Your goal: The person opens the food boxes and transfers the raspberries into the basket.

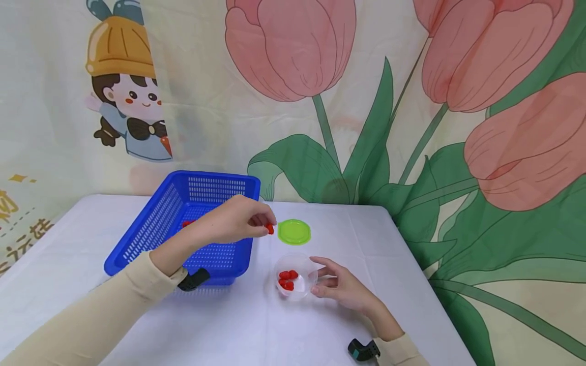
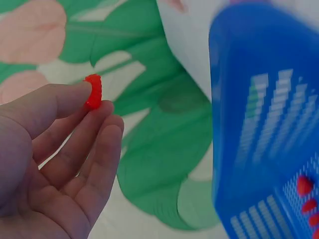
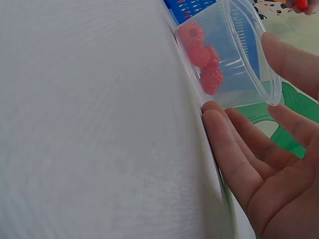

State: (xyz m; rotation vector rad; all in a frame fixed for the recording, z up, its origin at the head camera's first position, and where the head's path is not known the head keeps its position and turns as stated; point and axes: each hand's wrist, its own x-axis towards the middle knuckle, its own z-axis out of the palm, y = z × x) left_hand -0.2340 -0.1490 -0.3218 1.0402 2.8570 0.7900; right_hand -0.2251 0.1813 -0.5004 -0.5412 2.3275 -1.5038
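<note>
My left hand [image 1: 240, 219] is raised over the right edge of a blue plastic basket [image 1: 249, 244], pinching a red raspberry [image 2: 94, 91] between thumb and fingertips. To the right, a clear round plastic cup [image 1: 305, 277] stands on the table with several raspberries [image 3: 212, 79] at its bottom. The thumb and fingers of my right hand [image 1: 341, 284] hold the cup from its right side, near the rim. Inside the basket lie more raspberries [image 2: 305, 185], mostly hidden by my left arm in the head view.
A bright green round lid [image 1: 294, 232] lies flat behind the cup. White cloth covers the table [image 1: 357, 234]. A backdrop [image 1: 197, 91] with printed tulips hangs behind its far edge.
</note>
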